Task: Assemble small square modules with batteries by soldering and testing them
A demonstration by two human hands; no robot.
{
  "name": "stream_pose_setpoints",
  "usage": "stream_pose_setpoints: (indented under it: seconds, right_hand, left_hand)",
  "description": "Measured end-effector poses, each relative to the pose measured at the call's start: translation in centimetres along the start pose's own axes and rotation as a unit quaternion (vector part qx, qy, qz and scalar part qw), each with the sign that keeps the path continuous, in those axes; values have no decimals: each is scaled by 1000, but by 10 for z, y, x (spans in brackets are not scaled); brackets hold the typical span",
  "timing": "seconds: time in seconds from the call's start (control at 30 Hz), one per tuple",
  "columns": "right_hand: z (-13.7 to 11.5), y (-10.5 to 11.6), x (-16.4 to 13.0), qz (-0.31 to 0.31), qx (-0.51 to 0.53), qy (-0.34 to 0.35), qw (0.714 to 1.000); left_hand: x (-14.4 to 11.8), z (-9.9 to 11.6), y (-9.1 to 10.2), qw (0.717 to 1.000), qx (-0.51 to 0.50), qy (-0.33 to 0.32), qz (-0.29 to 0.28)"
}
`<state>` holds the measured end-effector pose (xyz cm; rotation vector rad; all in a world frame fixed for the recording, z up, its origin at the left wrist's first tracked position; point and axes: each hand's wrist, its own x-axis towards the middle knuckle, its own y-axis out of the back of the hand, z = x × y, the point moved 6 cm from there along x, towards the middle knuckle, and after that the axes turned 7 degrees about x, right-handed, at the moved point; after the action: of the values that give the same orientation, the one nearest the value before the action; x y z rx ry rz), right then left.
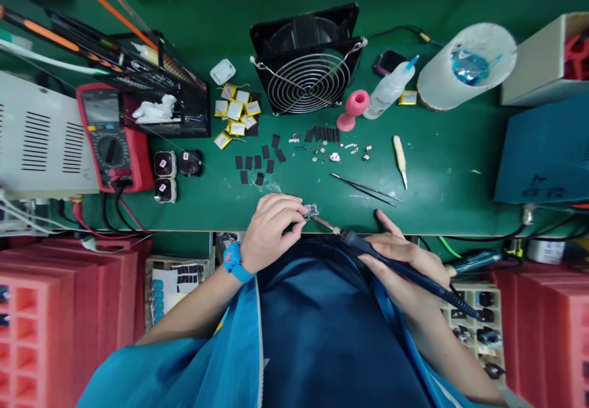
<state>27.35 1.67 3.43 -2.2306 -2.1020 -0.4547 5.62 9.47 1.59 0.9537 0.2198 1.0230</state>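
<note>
Near the front edge of the green bench, my left hand (278,224) pinches a small silvery circuit board (311,211) between thumb and fingers. A blue strap circles that wrist. My right hand (405,261) grips a dark soldering iron (386,259), its index finger stretched out towards the bench edge. The iron's metal tip points left and meets or nearly meets the board; contact is too small to tell. Behind the board lie tweezers (365,189), black foam pads (257,162) and tiny electronic parts (335,157).
A fan (306,64) stands at the back, beside yellow-edged battery cells (234,111). On the right are a cream-handled tool (400,161), a squeeze bottle (389,92), a white cylinder (432,76) and a blue box (545,150). A red multimeter (115,141) stands left. Pink foam trays (83,310) flank me.
</note>
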Motion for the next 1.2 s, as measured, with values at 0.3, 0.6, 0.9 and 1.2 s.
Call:
stream_pose_setpoints:
  seconds: [0.3, 0.6, 0.9, 1.2]
  right_hand:
    - [-1, 10, 1, 56, 47, -21, 997]
    - [2, 26, -2, 120, 70, -65, 988]
    - [2, 9, 3, 44, 50, -15, 998]
    - [2, 3, 4, 24, 40, 3, 999]
  left_hand:
    - [0, 1, 7, 998, -61, 26, 3]
    - [-15, -27, 55, 988, 89, 127, 25]
    - [-15, 5, 17, 996, 67, 2, 51]
    - [-12, 9, 3, 996, 73, 17, 52]
